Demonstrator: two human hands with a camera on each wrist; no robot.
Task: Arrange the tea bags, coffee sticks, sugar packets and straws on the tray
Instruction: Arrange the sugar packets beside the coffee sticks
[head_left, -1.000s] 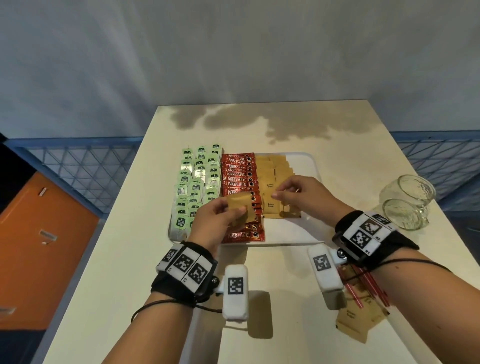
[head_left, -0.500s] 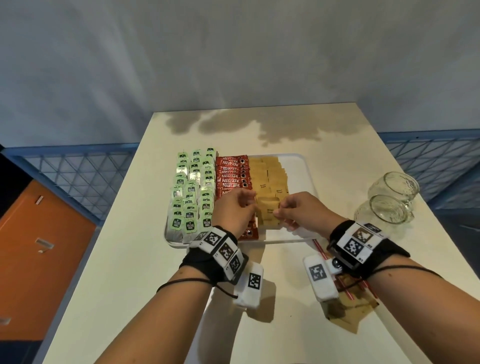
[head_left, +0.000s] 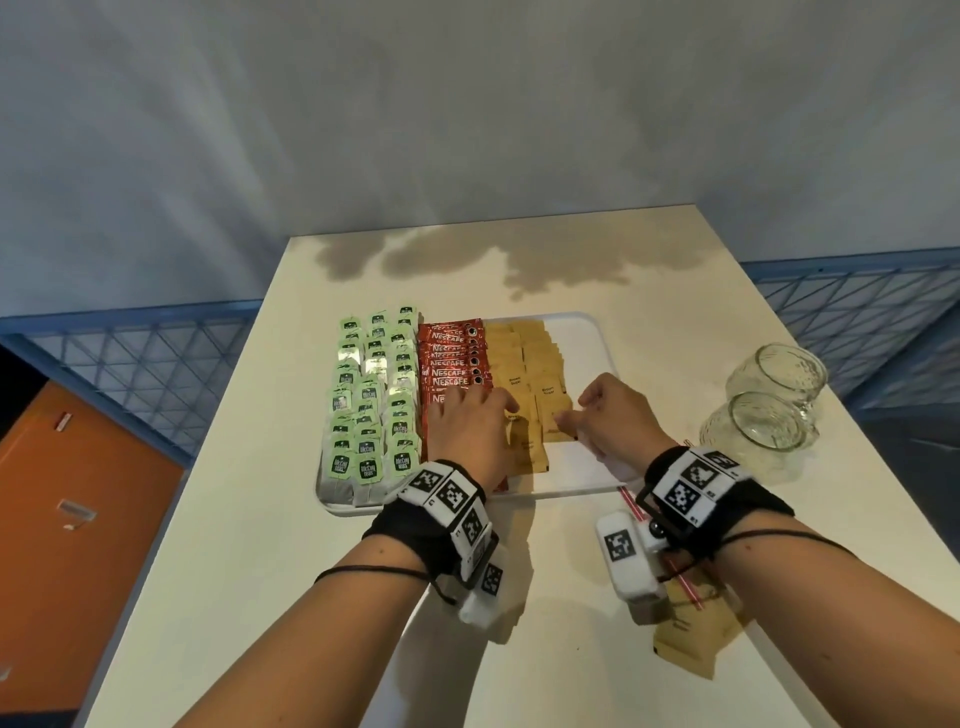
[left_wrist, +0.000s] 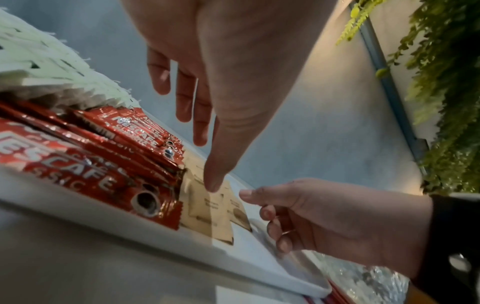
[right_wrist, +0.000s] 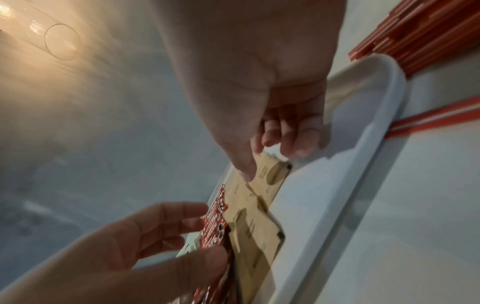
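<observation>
A white tray (head_left: 587, 488) holds rows of green tea bags (head_left: 369, 415), red coffee sticks (head_left: 452, 358) and brown sugar packets (head_left: 524, 364). My left hand (head_left: 480, 402) lies over the near coffee sticks with straight fingers, and its thumb (left_wrist: 213, 185) presses the nearest packet of the left sugar row (left_wrist: 205, 207). My right hand (head_left: 569, 418) has curled fingers. Its thumb (right_wrist: 246, 174) and fingertips pinch the edge of the front packet of the right sugar row (right_wrist: 272, 174), which lies on the tray. Red-and-white straws (head_left: 631, 501) lie on the table by the tray's near right corner.
Two glass jars (head_left: 763, 431) lie on their sides to the right of the tray. Loose sugar packets (head_left: 691, 634) and more straws sit on the table under my right wrist. The tray's right strip (head_left: 582, 353) is bare. The table edges drop off on both sides.
My left hand brought a sugar packet down from above the coffee sticks onto the tray and opened flat. My right hand stayed low, laying its packet on the right row.
</observation>
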